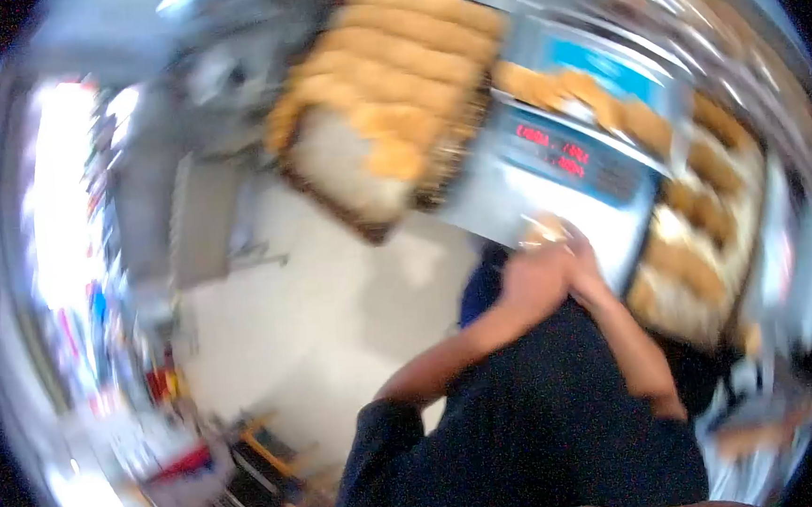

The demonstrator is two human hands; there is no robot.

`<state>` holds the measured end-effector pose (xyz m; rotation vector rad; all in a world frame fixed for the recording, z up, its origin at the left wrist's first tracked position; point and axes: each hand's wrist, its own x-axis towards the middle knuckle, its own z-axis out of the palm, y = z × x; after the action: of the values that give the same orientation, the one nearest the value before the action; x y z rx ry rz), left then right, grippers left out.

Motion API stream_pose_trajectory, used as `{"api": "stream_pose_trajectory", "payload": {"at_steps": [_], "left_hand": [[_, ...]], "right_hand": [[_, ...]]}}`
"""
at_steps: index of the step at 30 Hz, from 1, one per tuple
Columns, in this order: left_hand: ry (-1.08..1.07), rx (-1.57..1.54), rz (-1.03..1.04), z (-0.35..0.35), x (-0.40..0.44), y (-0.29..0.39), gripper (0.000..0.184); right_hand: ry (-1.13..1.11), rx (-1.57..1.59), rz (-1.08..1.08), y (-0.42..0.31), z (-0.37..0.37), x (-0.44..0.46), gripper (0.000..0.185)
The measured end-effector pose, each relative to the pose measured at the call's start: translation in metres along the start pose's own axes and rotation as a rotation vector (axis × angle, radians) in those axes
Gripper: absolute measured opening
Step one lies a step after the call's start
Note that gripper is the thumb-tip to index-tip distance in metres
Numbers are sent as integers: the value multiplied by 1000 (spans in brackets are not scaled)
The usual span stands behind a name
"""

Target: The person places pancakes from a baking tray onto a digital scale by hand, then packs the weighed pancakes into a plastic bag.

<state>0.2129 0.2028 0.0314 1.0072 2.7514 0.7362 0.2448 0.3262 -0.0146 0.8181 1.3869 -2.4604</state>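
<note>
My left hand (pixel 532 282) and my right hand (pixel 584 262) meet in front of my body, by the near edge of a digital scale (pixel 550 154) with red digits. Both are smeared by motion, but their fingers look closed round a small shiny plastic packet (pixel 546 232) with something tan in it. Several tan baked pieces (pixel 593 94) lie behind the display. Left of the scale, rows of golden baked pieces (pixel 410 41) cover much of a tray (pixel 348 163), whose near part shows pale lining.
Right of the scale is another lined tray (pixel 683 314) with browner baked pieces (pixel 700 214). Pale floor (pixel 308 336) lies to the left. A grey stand or table (pixel 201 221) is farther left, and blurred shelving with goods (pixel 185 457) is at lower left.
</note>
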Motion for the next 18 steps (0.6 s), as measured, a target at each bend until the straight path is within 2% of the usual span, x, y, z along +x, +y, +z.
{"api": "stream_pose_trajectory", "payload": {"at_steps": [1, 2, 3, 4, 5, 7, 8, 9, 11, 12, 15, 17, 18], "left_hand": [[143, -116, -36, 20, -2, -9, 10], [119, -222, -14, 10, 3, -10, 15], [36, -94, -45, 17, 3, -16, 26], [75, -94, -38, 33, 1, -25, 31], [107, -83, -55, 26, 6, -27, 31], [91, -84, -10, 14, 12, -27, 30], [-85, -13, -32, 19, 16, -28, 31], [-66, -11, -38, 21, 19, -29, 31], [32, 23, 67, 20, 22, -31, 30], [46, 27, 67, 17, 26, -35, 30], [44, -18, 4, 12, 40, -43, 27], [-174, 44, -258, 9, 52, -48, 28], [-166, -10, -260, 4, 53, -49, 31]], "right_hand": [[-91, 151, 50, -7, 4, -3, 49], [-112, 234, 102, 17, -13, 8, 39], [-91, 431, 244, 28, -18, 28, 36], [-107, 450, 268, 49, -33, 45, 45], [-136, 426, 271, 42, -26, 56, 45], [-112, -407, -298, 26, -3, 59, 54], [-91, -818, -584, 19, 3, 61, 59], [-105, -828, -596, 18, 5, 69, 59], [-209, -510, -354, 34, 5, 90, 73], [-214, -609, -481, 49, -7, 114, 72], [-194, -709, -482, 44, 2, 121, 70], [-183, -783, -507, 40, 8, 123, 69], [-174, -847, -538, 38, 12, 122, 69]]}}
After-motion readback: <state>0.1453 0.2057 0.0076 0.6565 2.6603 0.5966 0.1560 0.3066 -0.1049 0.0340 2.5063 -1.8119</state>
